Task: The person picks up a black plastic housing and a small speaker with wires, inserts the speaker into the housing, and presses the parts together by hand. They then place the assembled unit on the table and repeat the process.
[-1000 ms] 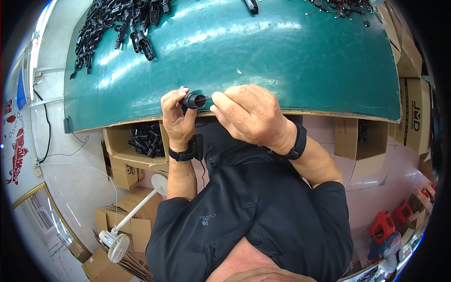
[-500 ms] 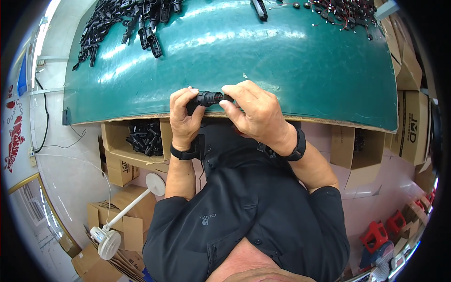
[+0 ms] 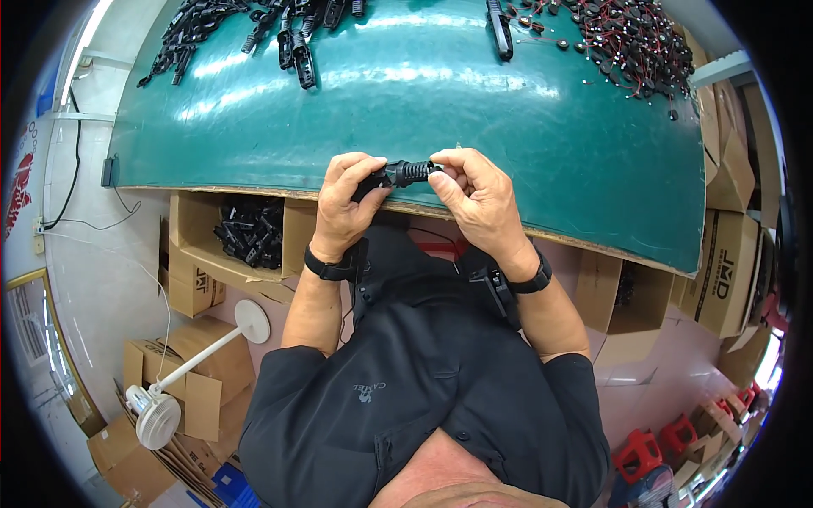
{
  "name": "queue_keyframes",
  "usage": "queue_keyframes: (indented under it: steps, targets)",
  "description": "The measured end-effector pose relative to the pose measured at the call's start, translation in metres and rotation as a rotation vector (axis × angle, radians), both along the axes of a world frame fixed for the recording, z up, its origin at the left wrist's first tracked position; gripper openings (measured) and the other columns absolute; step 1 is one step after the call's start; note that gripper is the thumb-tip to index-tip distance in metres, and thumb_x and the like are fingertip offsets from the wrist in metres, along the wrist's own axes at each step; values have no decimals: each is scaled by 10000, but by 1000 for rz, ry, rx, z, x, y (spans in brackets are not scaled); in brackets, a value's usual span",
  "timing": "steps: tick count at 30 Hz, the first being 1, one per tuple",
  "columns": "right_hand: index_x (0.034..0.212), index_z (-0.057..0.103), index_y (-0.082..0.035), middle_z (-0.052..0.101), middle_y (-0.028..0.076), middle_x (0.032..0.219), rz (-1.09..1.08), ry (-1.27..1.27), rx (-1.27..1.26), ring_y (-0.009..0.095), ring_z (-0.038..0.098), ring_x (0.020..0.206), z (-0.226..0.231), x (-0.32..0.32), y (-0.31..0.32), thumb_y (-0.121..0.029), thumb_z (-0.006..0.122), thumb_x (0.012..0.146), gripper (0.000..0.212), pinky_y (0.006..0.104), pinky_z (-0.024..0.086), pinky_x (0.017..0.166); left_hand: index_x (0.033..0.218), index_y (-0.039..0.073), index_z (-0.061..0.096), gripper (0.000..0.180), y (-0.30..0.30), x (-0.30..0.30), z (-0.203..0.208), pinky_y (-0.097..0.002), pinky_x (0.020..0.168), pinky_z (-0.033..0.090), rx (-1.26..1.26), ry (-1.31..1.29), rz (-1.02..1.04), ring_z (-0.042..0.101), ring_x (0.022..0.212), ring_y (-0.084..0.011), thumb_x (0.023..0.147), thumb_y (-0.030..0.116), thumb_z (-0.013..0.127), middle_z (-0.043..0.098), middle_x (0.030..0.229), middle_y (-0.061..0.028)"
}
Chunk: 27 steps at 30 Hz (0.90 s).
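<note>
My left hand (image 3: pixel 347 203) is closed around the body of a black plastic housing (image 3: pixel 415 172), holding it sideways just above the table's near edge. A ribbed, tube-like end of the housing points right. At that end, my right hand (image 3: pixel 484 201) is closed in a pinch, thumb and fingertips against the tip. A small round black part (image 3: pixel 435 168) is mostly hidden between these fingertips and the ribbed end. How deep it sits in the tube cannot be made out.
A pile of similar black housings (image 3: pixel 301 55) lies at the table's far left. Small round black parts with red wires (image 3: pixel 639 46) are heaped far right. One long black piece (image 3: pixel 500 32) lies between. Below the edge stand cardboard boxes (image 3: pixel 292 237); a white fan (image 3: pixel 158 421) is lower left.
The round part in my right fingertips has come up against the ribbed end; the red wire seen between them is no longer visible. The view has shifted, showing more of the far piles.
</note>
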State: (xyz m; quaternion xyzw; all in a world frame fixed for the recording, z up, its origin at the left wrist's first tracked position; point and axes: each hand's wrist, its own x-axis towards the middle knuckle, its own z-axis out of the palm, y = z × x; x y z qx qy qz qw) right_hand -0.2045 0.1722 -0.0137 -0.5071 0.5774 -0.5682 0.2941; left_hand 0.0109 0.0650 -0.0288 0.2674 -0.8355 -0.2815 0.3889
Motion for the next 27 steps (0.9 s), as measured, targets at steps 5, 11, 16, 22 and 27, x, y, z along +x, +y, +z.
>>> queue_keyframes:
  steps: [5, 11, 16, 22, 27]
  targets:
    - [1152, 724, -19, 679, 0, 876, -13, -87, 53, 51, 616, 686, -9, 0, -1, -133, 786, 1010, 192, 228, 511, 595, 1248, 51, 747, 524, 1, -2, 2, -377, 892, 583, -13, -15, -14, 682, 1036, -296, 753, -81, 860, 685, 1161, -133]
    - [1133, 715, -8, 711, 16, 861, 3, -304, 152, 51, 645, 650, -3, 3, 0, -148, 815, 993, 222, 210, 525, 560, 1259, 61, 751, 531, 1, 0, 4, -377, 875, 587, 0, -37, -28, 688, 1023, -290, 758, -75, 861, 689, 1144, -128]
    - [1123, 719, 8, 741, 41, 882, 25, -355, 166, 58, 675, 677, -3, -1, 0, -136, 840, 967, 244, 212, 553, 581, 1261, 76, 753, 534, 1, 0, 4, -376, 859, 588, 14, -52, -47, 689, 1014, -285, 758, -63, 864, 693, 1138, -117]
    - [1126, 743, 17, 756, 50, 891, 38, -53, 57, 75, 709, 702, -12, -7, 1, -124, 815, 986, 211, 222, 581, 611, 1260, 82, 754, 533, 0, 1, 6, -377, 851, 588, 20, -60, -51, 688, 1013, -285, 757, -50, 867, 695, 1136, -111]
    - [1155, 756, 12, 761, 45, 887, 27, -67, 35, 89, 731, 726, -3, -6, 4, -106, 770, 1018, 181, 235, 598, 632, 1256, 79, 753, 527, 0, 2, 6, -375, 849, 587, 27, -59, -51, 688, 1010, -285, 757, -49, 866, 693, 1136, -112]
